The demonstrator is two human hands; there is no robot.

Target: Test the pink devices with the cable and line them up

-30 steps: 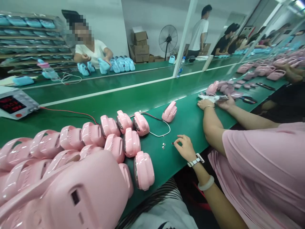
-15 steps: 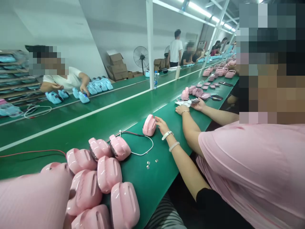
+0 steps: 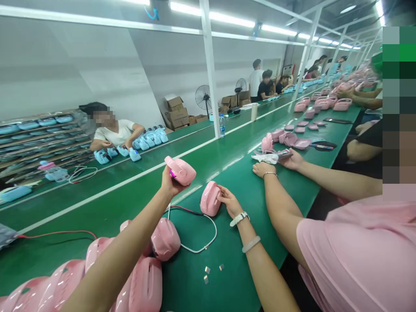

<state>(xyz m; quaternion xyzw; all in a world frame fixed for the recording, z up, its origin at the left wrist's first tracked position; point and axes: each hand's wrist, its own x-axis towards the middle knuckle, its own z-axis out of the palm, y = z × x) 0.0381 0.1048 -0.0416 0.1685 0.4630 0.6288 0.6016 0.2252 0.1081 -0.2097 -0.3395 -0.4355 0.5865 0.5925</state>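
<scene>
My left hand (image 3: 169,184) is raised above the green belt (image 3: 97,216), shut on a pink handled unit (image 3: 182,170) with its dark, lit face turned toward me. My right hand (image 3: 230,203), with a watch and a bracelet on the wrist, grips the side of a second pink unit (image 3: 209,199) standing on the belt. A white and red cable (image 3: 201,248) loops on the belt just below that unit. A third pink unit (image 3: 165,238) lies beside the loop.
A pile of pink units (image 3: 143,277) fills the lower left. Small metal pieces (image 3: 211,271) lie near the front edge. A neighbour in pink rests both hands (image 3: 263,169) on the belt at right. Across, a person handles blue units (image 3: 143,141). A water bottle (image 3: 222,125) stands by a white post (image 3: 211,86).
My view has lifted. My left hand has come up holding a pink unit. My right hand went from the small pieces to the single pink unit and now grips it.
</scene>
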